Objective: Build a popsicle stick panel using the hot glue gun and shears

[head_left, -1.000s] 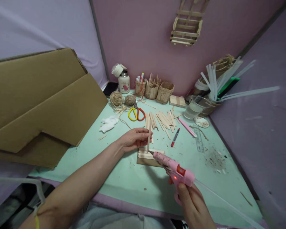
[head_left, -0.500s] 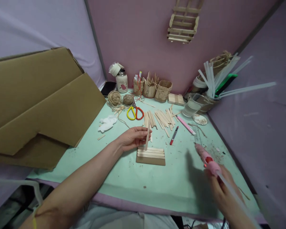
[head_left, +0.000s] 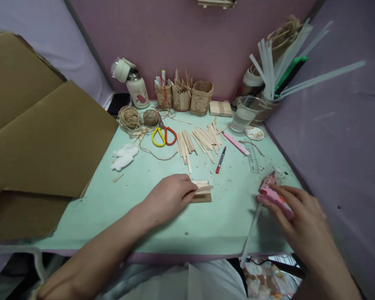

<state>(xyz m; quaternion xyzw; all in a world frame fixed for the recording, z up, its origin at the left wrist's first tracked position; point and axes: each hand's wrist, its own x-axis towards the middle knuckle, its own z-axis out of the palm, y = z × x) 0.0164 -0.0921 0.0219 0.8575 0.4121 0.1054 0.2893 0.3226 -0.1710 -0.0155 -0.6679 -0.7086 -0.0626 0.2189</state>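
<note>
My left hand (head_left: 174, 196) pinches one end of a wooden craft stick (head_left: 205, 188). The stick is held level over a small brown cardboard piece (head_left: 203, 199), which carries a row of craft sticks (head_left: 201, 183) laid side by side. My hand hides the left part of the cardboard. At the right of the table my right hand (head_left: 303, 212) has its fingers around a pink hot glue gun (head_left: 275, 196). The gun's nozzle points away from me, low by the tabletop, and a long clear glue stick (head_left: 251, 237) trails from it toward the front edge.
Loose craft sticks (head_left: 206, 138), scissors (head_left: 164, 136), a red-tipped pen (head_left: 221, 160), a pink cutter (head_left: 236, 144) and a clear ruler (head_left: 253, 158) lie beyond my hands. A large cardboard box (head_left: 50, 137) stands left. A plastic cup (head_left: 242, 118) of liquid stands back right.
My left hand has turned palm-down and brought its stick from upright to level over the cardboard. My right hand has lowered the glue gun and turned it. The view has tilted down.
</note>
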